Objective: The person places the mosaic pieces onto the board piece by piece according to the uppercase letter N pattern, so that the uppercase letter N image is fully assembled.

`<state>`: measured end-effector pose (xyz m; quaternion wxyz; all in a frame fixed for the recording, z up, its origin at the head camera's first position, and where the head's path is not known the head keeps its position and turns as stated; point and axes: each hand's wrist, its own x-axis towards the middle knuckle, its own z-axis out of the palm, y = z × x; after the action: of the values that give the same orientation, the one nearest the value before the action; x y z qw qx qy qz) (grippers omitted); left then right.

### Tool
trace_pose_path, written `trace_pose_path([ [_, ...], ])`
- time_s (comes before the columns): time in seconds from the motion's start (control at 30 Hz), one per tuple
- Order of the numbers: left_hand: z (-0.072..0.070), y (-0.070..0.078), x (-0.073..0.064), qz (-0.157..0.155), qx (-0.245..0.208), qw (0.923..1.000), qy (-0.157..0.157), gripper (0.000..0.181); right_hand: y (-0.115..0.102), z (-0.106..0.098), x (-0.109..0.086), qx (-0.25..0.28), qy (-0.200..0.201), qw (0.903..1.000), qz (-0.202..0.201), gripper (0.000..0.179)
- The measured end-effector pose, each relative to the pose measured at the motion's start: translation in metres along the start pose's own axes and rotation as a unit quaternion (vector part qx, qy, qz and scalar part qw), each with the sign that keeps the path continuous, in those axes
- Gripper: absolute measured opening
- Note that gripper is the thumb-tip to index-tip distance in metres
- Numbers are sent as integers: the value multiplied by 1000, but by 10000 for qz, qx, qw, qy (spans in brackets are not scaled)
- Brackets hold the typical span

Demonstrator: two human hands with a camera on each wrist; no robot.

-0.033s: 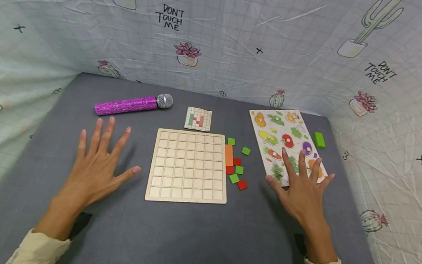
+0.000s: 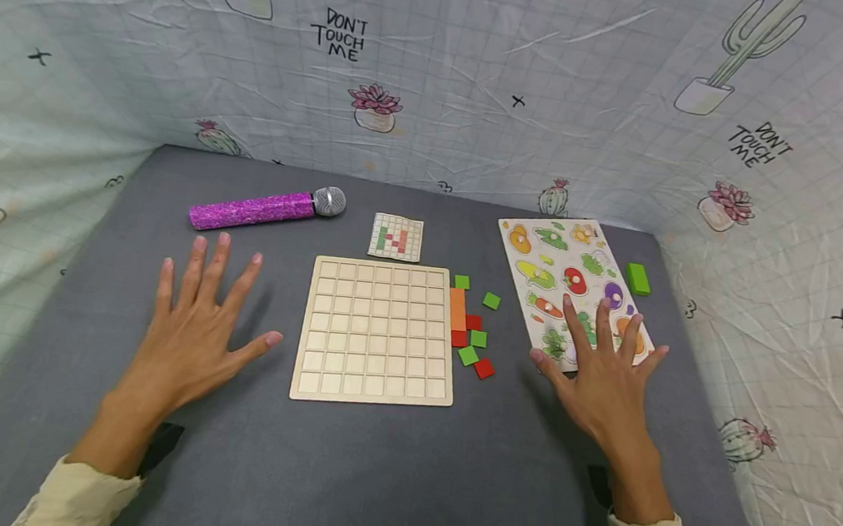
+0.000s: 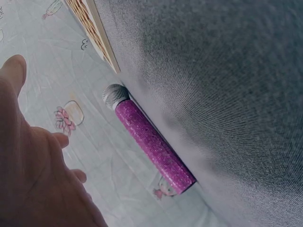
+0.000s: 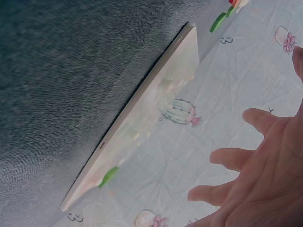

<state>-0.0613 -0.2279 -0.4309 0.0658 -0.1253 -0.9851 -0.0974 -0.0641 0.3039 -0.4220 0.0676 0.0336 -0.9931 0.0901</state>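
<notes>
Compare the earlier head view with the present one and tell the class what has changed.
Nothing has visibly changed: nothing was taken hold of or let go. The left hand and right hand stay spread, and the grid board, pattern card, coloured tiles and microphone lie as before.

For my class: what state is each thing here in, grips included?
Grid board: flat, every cell bare.
Coloured pieces: loose, off the grid board.
Pattern card: face up.
Microphone: lying down.
Vegetable puzzle: face up, partly hidden.
Green block: lying flat.
Left grip: spread, holding nothing.
Right grip: spread, holding nothing.
</notes>
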Motion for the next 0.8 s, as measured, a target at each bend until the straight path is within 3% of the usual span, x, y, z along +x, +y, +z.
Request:
trace_pose_path([
  [0.5,3,4,1,58,-35,10000,-7,106,-11,7,5,147,98,9998,-130,90],
  [0.67,4,11,1,199,-595,9980,-120,109,-18,17,9,824,450,9945,-454,85],
  [0.8,7,18,2,395,-1154,9922,-267,107,-27,23,15,1599,714,9819,-717,80],
])
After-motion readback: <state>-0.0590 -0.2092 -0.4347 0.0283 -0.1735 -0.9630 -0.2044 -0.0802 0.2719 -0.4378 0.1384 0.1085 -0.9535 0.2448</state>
